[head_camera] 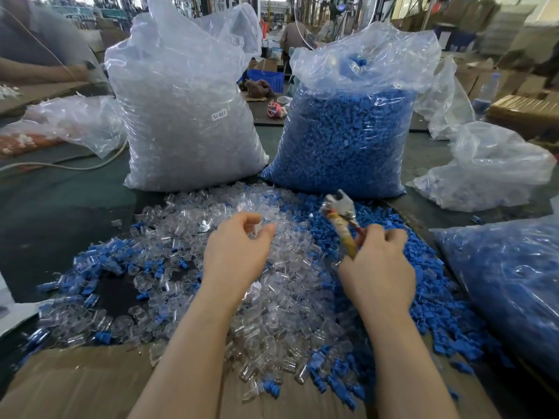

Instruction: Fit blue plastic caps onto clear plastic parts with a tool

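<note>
A heap of clear plastic parts (211, 225) covers the table in front of me, with loose blue caps (429, 267) piled to its right and scattered on the left. My left hand (236, 252) hovers over the clear heap, fingers curled toward the thumb; whether it pinches a clear part I cannot tell. My right hand (378, 267) grips the taped handles of a pliers-like tool (340, 207), its metal jaws pointing up and away over the blue caps.
A tall bag of clear parts (187, 116) and a bag of blue caps (348, 131) stand behind the heaps. More bags lie at right (484, 170) (514, 282) and left (75, 122). Cardboard (84, 382) lies at the near edge. Another person's arm (45, 68) is at far left.
</note>
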A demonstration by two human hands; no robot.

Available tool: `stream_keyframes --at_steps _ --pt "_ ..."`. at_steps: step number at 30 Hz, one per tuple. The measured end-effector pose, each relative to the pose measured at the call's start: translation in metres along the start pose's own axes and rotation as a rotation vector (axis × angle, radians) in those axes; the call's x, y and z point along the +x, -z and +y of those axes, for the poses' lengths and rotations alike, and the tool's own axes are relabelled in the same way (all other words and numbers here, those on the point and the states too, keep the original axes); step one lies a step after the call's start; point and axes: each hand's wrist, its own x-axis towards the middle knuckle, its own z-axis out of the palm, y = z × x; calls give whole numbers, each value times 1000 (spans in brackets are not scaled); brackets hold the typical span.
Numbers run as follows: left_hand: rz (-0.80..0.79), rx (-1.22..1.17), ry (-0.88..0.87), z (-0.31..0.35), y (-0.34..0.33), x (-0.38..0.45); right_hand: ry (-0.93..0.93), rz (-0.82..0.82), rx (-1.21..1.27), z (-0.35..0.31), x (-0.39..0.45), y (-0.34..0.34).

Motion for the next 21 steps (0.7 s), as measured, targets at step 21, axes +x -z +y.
stream_keyframes --at_steps 21 --pt "-322 182 98 -10 2 1 -52 -351 625 -3 6 -6"
